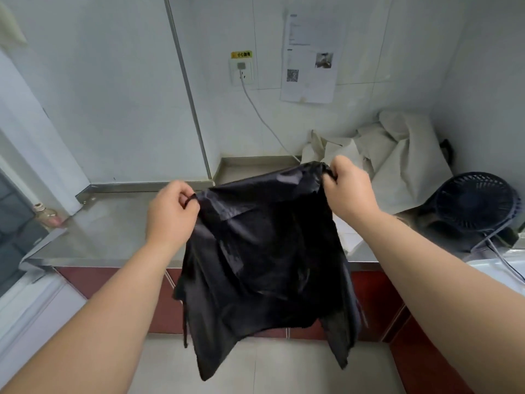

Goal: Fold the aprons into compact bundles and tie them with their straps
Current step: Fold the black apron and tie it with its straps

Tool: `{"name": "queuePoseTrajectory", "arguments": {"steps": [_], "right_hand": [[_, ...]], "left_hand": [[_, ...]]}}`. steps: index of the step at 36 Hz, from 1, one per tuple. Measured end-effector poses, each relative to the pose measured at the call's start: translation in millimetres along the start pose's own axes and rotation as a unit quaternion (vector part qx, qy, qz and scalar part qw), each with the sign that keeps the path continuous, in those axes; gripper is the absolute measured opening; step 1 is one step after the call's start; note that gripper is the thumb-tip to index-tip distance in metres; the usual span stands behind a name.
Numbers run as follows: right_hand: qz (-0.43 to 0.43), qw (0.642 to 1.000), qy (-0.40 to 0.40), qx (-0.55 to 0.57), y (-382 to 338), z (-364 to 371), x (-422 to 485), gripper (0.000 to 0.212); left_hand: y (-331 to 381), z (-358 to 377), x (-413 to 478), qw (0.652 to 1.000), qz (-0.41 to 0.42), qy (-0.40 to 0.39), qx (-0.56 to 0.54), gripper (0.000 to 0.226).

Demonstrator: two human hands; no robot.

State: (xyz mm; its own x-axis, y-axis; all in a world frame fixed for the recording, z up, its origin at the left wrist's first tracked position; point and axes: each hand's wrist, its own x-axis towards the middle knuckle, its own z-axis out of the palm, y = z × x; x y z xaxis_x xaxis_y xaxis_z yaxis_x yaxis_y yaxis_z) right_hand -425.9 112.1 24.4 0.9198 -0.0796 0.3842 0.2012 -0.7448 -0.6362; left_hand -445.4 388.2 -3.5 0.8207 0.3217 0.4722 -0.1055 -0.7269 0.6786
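A shiny black apron (264, 251) hangs in the air in front of the steel counter (113, 231), its lower edge dangling past the counter's front toward the floor. My left hand (170, 214) grips its upper left corner. My right hand (348, 189) grips the upper right corner, held a little higher and farther back. A thin black strap (185, 322) hangs down on the apron's left side. The apron is crumpled and partly doubled over itself.
A heap of cream cloth (392, 155) lies on the counter at the back right. A dark blue fan (477, 206) stands at the right with its cable. A small bottle (47, 214) sits at the counter's left end. A wall socket (241, 71) has a white cord plugged in.
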Motion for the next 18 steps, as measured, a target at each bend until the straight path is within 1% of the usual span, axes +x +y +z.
{"name": "queuePoseTrajectory", "arguments": {"steps": [2, 3, 5, 6, 8, 10, 12, 13, 15, 16, 18], "right_hand": [[0.013, 0.998, -0.049, -0.047, -2, 1, 3, 0.036], [0.017, 0.996, -0.067, -0.064, -3, 3, 3, 0.035], [0.022, 0.995, -0.069, -0.061, -7, 5, 5, 0.030], [0.024, 0.996, -0.069, -0.041, -8, 7, 6, 0.026], [0.032, 0.997, -0.074, 0.019, -13, 12, 10, 0.015], [0.040, 0.995, -0.076, 0.045, -19, 12, 14, 0.007], [0.051, 0.994, -0.080, 0.047, -23, 11, 19, 0.012], [0.059, 0.993, -0.087, 0.060, -25, 11, 23, 0.015], [0.090, 0.980, -0.103, 0.141, -26, 12, 29, 0.019], [0.107, 0.968, -0.108, 0.199, -28, 13, 33, 0.021], [0.126, 0.941, -0.109, 0.294, -31, 17, 41, 0.025]], "left_hand": [[1, -3, 0, 0.998, 0.004, 0.049, 0.026, 0.011], [0, -3, 0, 0.997, 0.001, 0.047, 0.057, 0.007], [4, -1, 3, 0.991, -0.020, -0.006, 0.135, 0.006], [5, 1, 5, 0.986, -0.029, -0.032, 0.161, 0.008], [9, 2, 11, 0.984, -0.046, -0.054, 0.165, 0.015], [13, 2, 21, 0.982, -0.028, -0.064, 0.174, 0.021], [19, 1, 31, 0.981, -0.008, -0.079, 0.175, 0.022], [22, 1, 35, 0.984, -0.016, -0.081, 0.155, 0.023], [28, 2, 42, 0.992, -0.074, -0.091, 0.047, 0.026], [28, 4, 47, 0.990, -0.107, -0.088, -0.017, 0.029], [26, 6, 59, 0.982, -0.134, -0.062, -0.120, 0.031]]}}
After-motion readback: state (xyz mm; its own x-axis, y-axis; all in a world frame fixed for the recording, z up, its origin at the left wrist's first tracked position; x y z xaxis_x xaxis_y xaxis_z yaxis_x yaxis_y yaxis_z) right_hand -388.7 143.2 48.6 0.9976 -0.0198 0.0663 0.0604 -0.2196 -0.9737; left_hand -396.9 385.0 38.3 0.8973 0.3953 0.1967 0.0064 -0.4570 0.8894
